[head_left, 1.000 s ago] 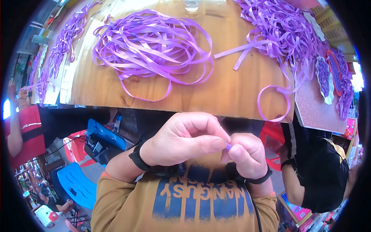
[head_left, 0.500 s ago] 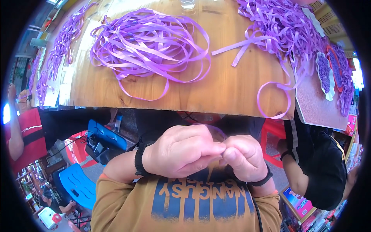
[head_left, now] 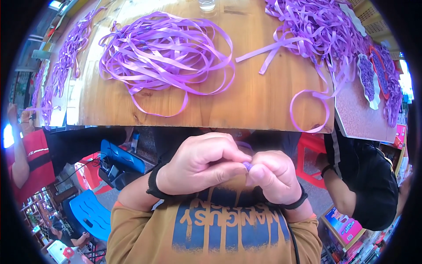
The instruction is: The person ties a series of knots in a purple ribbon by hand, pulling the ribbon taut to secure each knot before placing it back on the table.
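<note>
In front of my chest, just off the table's near edge, my left hand (head_left: 204,163) and my right hand (head_left: 273,178) meet fingertip to fingertip. Both are pinched closed on a purple ribbon (head_left: 247,166); only a small bit of it shows between thumbs and forefingers. More purple shows faintly behind the knuckles, and my fingers hide the rest. On the wooden table (head_left: 259,101) ahead lies a loose heap of looped purple ribbons (head_left: 167,57), touched by neither hand.
A larger pile of purple ribbons (head_left: 316,35) fills the table's right side, one curled end near the edge. Farther right sits a white scalloped tray (head_left: 374,103) of small purple pieces. A clear cup (head_left: 206,5) stands at the back. People sit on both sides; a blue chair (head_left: 90,211) is left.
My left fingers have loosened slightly and shifted, and the purple bit between the fingertips now shows. My view has tilted a little; the ribbon heaps lie as before.
</note>
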`<act>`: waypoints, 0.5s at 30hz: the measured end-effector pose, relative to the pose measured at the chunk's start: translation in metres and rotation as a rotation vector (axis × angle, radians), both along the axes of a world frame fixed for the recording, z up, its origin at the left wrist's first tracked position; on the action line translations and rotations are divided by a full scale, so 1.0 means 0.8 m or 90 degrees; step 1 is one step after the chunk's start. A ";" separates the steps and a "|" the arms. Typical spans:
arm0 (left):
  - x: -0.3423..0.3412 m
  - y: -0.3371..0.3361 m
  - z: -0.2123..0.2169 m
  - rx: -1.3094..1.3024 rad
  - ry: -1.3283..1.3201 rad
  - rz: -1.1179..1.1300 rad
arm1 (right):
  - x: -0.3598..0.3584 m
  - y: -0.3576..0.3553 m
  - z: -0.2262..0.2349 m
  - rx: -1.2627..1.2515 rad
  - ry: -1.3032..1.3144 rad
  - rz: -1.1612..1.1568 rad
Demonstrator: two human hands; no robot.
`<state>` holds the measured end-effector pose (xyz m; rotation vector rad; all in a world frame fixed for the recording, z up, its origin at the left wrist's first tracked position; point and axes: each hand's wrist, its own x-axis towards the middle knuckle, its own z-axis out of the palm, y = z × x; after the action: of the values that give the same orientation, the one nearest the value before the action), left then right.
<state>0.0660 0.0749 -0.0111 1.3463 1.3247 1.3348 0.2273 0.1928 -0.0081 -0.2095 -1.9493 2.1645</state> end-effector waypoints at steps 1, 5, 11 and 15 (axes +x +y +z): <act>0.000 0.000 0.000 0.042 0.065 0.005 | 0.000 -0.001 -0.001 -0.001 0.000 0.000; 0.008 -0.003 -0.004 0.129 0.199 0.044 | 0.002 0.000 -0.004 -0.052 0.011 0.017; 0.006 -0.001 -0.012 0.206 0.231 0.035 | 0.003 0.000 -0.002 -0.135 -0.011 0.067; -0.001 0.004 -0.004 0.193 0.228 -0.008 | 0.004 -0.001 -0.002 -0.127 0.008 0.061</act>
<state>0.0653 0.0783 -0.0139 1.8669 1.3780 1.3685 0.2304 0.1924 -0.0098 -0.1362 -1.7693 2.4161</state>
